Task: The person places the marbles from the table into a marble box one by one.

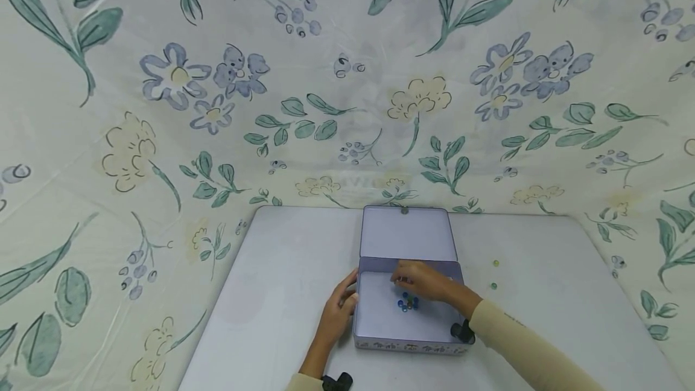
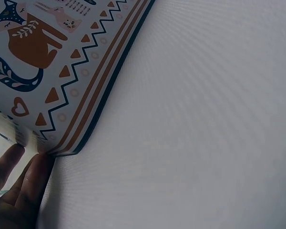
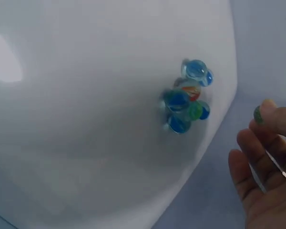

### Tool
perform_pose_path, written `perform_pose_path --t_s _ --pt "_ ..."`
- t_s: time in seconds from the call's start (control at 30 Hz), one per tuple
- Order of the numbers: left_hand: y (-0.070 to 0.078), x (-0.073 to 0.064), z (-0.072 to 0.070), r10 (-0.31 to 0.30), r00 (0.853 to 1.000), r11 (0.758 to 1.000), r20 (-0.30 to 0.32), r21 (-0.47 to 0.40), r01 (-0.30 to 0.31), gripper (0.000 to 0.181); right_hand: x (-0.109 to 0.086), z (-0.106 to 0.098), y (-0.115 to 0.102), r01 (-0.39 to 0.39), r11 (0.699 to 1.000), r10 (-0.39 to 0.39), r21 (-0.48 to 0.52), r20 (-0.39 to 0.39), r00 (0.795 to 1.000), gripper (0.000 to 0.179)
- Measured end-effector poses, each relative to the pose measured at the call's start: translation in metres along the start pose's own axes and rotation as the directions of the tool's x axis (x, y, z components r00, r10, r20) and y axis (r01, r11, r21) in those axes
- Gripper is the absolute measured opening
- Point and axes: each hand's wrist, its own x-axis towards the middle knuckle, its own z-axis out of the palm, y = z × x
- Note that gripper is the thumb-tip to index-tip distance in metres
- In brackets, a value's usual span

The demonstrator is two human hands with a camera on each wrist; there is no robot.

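A shallow tin box with a hinged lid lies open on the white table. My left hand rests its fingers against the box's left side; in the left wrist view, fingertips touch the patterned tin near a corner. Inside the box, over its back part, my right hand pinches a green marble between thumb and fingertip. Several glass marbles sit clustered on the box floor below that hand, among them a blue one, a green one and an orange-streaked one.
Right of the box, a yellowish marble and a green marble lie apart on the white table. The raised lid stands at the back of the box. Floral cloth hangs behind and around the table.
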Motion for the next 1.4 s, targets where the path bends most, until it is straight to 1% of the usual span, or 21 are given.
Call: perform_pose_path --t_s 0.23,0.33,0.57,0.73,0.87,1.1,1.23,1.4 --pt "-0.001 0.0 -0.001 -0.002 1.0 1.0 0.01 0.004 0.002 0.051 -0.002 0.01 0.003 -0.007 1.0 0.007 -0.001 -0.025 1.0 0.014" --pt "-0.001 0.0 -0.001 0.001 1.0 1.0 0.009 0.01 -0.001 0.051 -0.002 0.011 0.003 -0.016 1.0 0.016 -0.001 -0.032 0.999 0.014" --pt "0.002 0.0 -0.002 0.017 1.0 1.0 0.013 0.003 -0.017 0.052 -0.003 0.015 0.003 -0.002 1.0 0.002 0.009 -0.049 0.999 0.014" --pt "0.003 0.0 -0.002 0.015 1.0 1.0 0.01 0.005 -0.015 0.053 -0.004 0.018 0.005 -0.019 1.0 0.02 0.015 -0.049 0.999 0.014" --pt "0.002 -0.001 -0.003 0.009 1.0 1.0 0.009 0.015 -0.009 0.053 -0.003 0.02 0.006 -0.034 0.999 0.035 0.017 -0.04 0.999 0.013" --pt "-0.001 -0.001 -0.002 0.003 1.0 1.0 0.007 0.019 -0.003 0.052 -0.004 0.023 0.01 -0.068 0.998 0.068 0.006 0.002 0.998 0.011" --pt "0.0 -0.001 -0.002 -0.004 1.0 1.0 0.004 0.018 0.004 0.052 -0.005 0.022 0.008 -0.069 0.998 0.069 -0.009 0.004 0.998 0.01" --pt "0.001 -0.001 -0.003 0.003 1.0 1.0 0.006 0.009 -0.003 0.052 -0.006 0.02 0.006 -0.054 0.999 0.054 -0.008 0.008 0.999 0.01"
